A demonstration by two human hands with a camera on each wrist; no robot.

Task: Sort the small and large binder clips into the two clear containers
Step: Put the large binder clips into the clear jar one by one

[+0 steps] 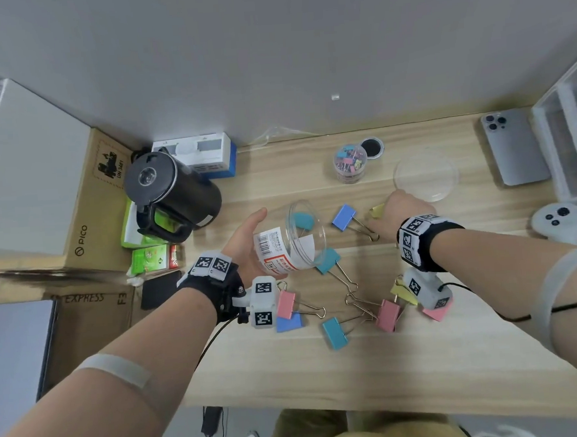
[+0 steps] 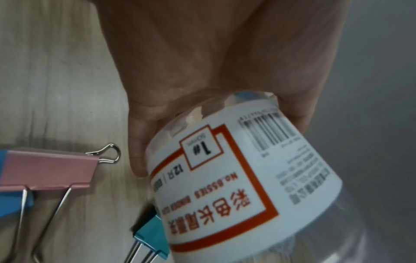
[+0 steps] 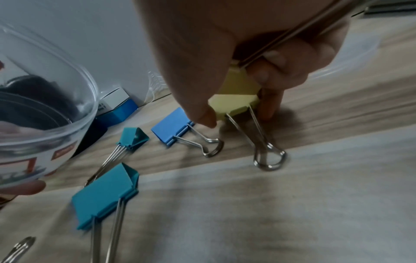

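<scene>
From my remote station I recorded the left hand [image 1: 247,236] gripping the large clear container [image 1: 290,240] by its base, fingers curled round the labelled wall, the jar lifted and tilted with its open mouth turned toward the right. One teal clip [image 1: 304,220] lay inside it. The wrist view showed the label [image 2: 238,170] with a barcode and the marking "1#".

The right hand [image 1: 400,218] was closed on a yellow clip [image 3: 238,99] at the table surface; thumb and fingers pinched its body, with its wire handles pointing back toward the camera. A second wire handle [image 3: 292,35] ran through the same palm, and a second yellow body showed just above the first; I could not tell for certain that the two were joined.

Just beside that hand lay a blue clip [image 1: 344,217]. Further large clips were spread on the wooden table [image 1: 424,362] nearer the person: a teal one [image 1: 328,260] touching the jar's rim, another teal [image 1: 334,333], two pink [image 1: 286,304] [image 1: 389,315], and a yellow one [image 1: 403,292] partly hidden by the wrist camera.

The small clear container [image 1: 350,164], holding small coloured clips, stood upright at the far side, its black-lined lid [image 1: 371,147] just beside it. A larger clear lid [image 1: 425,176] lay flat beyond the right hand.
</scene>
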